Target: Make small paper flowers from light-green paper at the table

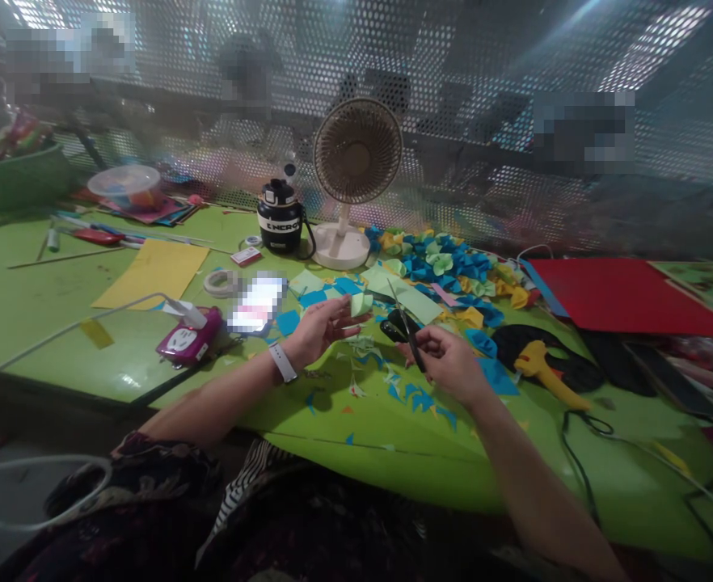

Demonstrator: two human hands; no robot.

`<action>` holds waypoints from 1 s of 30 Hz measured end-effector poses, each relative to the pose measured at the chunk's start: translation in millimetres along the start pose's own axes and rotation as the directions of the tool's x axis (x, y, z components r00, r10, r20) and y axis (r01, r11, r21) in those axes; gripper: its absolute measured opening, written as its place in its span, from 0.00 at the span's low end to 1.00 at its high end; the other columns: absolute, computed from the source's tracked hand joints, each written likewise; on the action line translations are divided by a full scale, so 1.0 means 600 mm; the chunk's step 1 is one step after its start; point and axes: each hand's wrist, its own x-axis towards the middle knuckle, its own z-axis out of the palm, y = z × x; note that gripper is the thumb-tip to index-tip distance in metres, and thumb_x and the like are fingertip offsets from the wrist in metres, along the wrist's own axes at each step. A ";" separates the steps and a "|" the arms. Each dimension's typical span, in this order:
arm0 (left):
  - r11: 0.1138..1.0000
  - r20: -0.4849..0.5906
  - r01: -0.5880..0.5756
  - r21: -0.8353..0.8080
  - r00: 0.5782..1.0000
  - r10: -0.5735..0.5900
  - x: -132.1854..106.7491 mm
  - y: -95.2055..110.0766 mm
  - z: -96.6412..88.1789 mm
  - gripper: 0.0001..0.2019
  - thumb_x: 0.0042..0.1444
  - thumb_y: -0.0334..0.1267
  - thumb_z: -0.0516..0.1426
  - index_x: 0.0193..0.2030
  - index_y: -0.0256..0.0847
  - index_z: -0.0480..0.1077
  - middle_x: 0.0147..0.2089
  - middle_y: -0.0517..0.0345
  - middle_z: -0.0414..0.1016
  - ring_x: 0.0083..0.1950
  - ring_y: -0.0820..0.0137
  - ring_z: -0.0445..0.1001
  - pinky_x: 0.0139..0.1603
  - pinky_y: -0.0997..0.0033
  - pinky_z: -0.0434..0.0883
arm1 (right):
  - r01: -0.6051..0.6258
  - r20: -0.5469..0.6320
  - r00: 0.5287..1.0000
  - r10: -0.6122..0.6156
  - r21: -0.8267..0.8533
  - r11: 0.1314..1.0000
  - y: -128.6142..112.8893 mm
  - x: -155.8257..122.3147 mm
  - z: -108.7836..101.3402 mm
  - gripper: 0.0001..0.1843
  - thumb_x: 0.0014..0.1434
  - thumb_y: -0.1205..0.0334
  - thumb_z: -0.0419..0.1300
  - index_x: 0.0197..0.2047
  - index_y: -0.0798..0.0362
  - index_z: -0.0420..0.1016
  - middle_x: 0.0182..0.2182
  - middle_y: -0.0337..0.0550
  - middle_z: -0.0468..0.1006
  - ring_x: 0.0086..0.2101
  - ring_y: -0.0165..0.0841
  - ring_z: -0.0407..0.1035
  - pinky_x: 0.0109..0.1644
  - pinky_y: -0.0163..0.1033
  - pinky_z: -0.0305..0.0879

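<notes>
My left hand (323,327), with a watch band at its wrist, pinches a small pale green paper piece (361,305) between thumb and fingers. To its right, my right hand (447,360) grips dark scissors (415,349) whose thin blade points up and away. The scissors are apart from the paper piece. A black object (393,327) shows just beside the blade; I cannot tell whether it is part of the scissors. Beneath both hands lie blue and green paper scraps (417,396). Beyond them rests a larger pale green sheet (417,303).
Folded paper pieces (441,259) are heaped behind, beside a fan (357,153) and a black bottle (280,222). Leftward are a phone (258,303), tape roll (221,283) and purple power socket (187,338). A yellow glue gun (544,372) and red sheet (629,295) lie right.
</notes>
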 end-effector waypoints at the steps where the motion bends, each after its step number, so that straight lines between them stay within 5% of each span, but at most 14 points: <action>1: 1.000 -0.016 0.004 -0.025 1.000 -0.005 0.001 0.001 0.000 0.10 0.56 0.40 0.63 0.36 0.36 0.70 0.35 0.51 0.80 0.42 0.62 0.83 0.37 0.72 0.78 | -0.003 0.001 1.000 0.003 -0.008 1.000 0.002 0.000 -0.001 0.32 0.37 0.30 0.68 0.26 0.51 0.68 0.20 0.41 0.74 0.19 0.28 0.60 0.20 0.36 0.57; 6: 0.993 -0.115 -0.040 -0.114 0.993 0.027 0.008 0.012 -0.004 0.13 0.59 0.45 0.61 0.33 0.37 0.68 0.30 0.55 0.79 0.40 0.65 0.83 0.37 0.74 0.77 | 0.041 0.185 0.983 -0.001 -0.210 0.977 0.021 0.004 -0.012 0.26 0.42 0.36 0.69 0.26 0.51 0.71 0.20 0.37 0.72 0.21 0.29 0.62 0.24 0.34 0.55; 11: 0.971 -0.273 -0.217 -0.096 0.944 0.184 0.021 0.022 -0.012 0.08 0.60 0.41 0.59 0.39 0.36 0.71 0.36 0.54 0.81 0.40 0.70 0.82 0.39 0.77 0.76 | 0.178 0.316 0.949 0.005 -0.546 0.819 0.033 0.004 -0.016 0.15 0.48 0.47 0.68 0.32 0.49 0.78 0.26 0.39 0.78 0.28 0.33 0.68 0.28 0.36 0.54; 15: 0.981 -0.226 -0.174 -0.089 0.962 0.150 0.023 0.021 -0.016 0.09 0.62 0.41 0.56 0.40 0.35 0.72 0.39 0.51 0.82 0.43 0.68 0.82 0.40 0.77 0.76 | 0.307 0.397 0.918 -0.026 -0.665 0.681 0.029 -0.004 0.007 0.12 0.51 0.53 0.66 0.37 0.49 0.80 0.39 0.45 0.79 0.34 0.36 0.71 0.33 0.37 0.56; 18: 0.989 -0.154 -0.117 -0.085 0.983 0.103 0.016 0.017 -0.013 0.11 0.63 0.43 0.56 0.42 0.36 0.72 0.41 0.51 0.82 0.46 0.66 0.82 0.41 0.75 0.77 | 0.302 0.422 0.905 0.052 -0.724 0.620 0.022 -0.010 0.028 0.11 0.54 0.53 0.64 0.37 0.50 0.78 0.34 0.44 0.79 0.34 0.38 0.72 0.31 0.37 0.51; 24: 0.991 -0.007 -0.119 0.054 0.993 0.120 -0.004 0.009 0.000 0.21 0.49 0.32 0.67 0.49 0.40 0.69 0.45 0.53 0.81 0.49 0.65 0.80 0.48 0.70 0.76 | 0.228 0.404 0.906 0.126 -0.718 0.658 0.019 -0.010 0.042 0.14 0.52 0.52 0.66 0.40 0.50 0.75 0.31 0.43 0.80 0.32 0.39 0.72 0.30 0.37 0.48; 30: 0.970 0.074 -0.123 0.210 0.991 0.109 -0.005 -0.003 -0.001 0.17 0.59 0.42 0.61 0.52 0.36 0.71 0.47 0.46 0.79 0.46 0.64 0.80 0.43 0.68 0.77 | 0.236 0.472 0.877 0.088 -0.583 0.777 0.020 -0.006 0.020 0.13 0.54 0.51 0.65 0.39 0.50 0.76 0.26 0.40 0.79 0.27 0.34 0.70 0.29 0.36 0.52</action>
